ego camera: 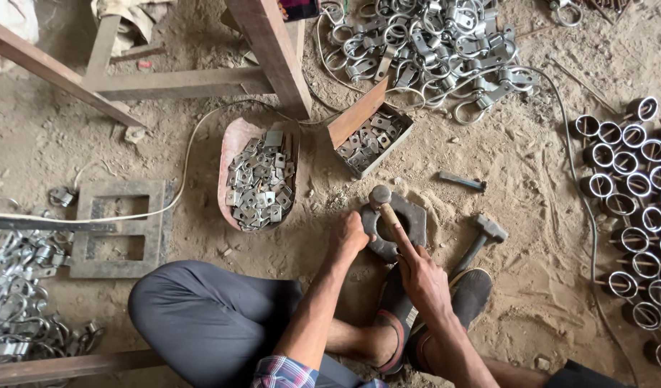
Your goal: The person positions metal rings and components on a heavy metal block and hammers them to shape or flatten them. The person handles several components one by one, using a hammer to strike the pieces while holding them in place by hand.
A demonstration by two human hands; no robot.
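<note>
I judge this the hammering step: my right hand (pixel 424 276) is clenched around the hammer (pixel 386 210), its head on the steel block (pixel 415 219); my left hand (pixel 350 237) pinches something unseen at the block's edge. Next calls for a square strike.

You've got no labels, signs or screens here; only an open rectangular cardboard box (pixel 373 136) of small metal plates, mid-floor.

open: sand right of block (pixel 409 223) | blocked: tray (pixel 233 154), spare hammer (pixel 480 241)
</note>
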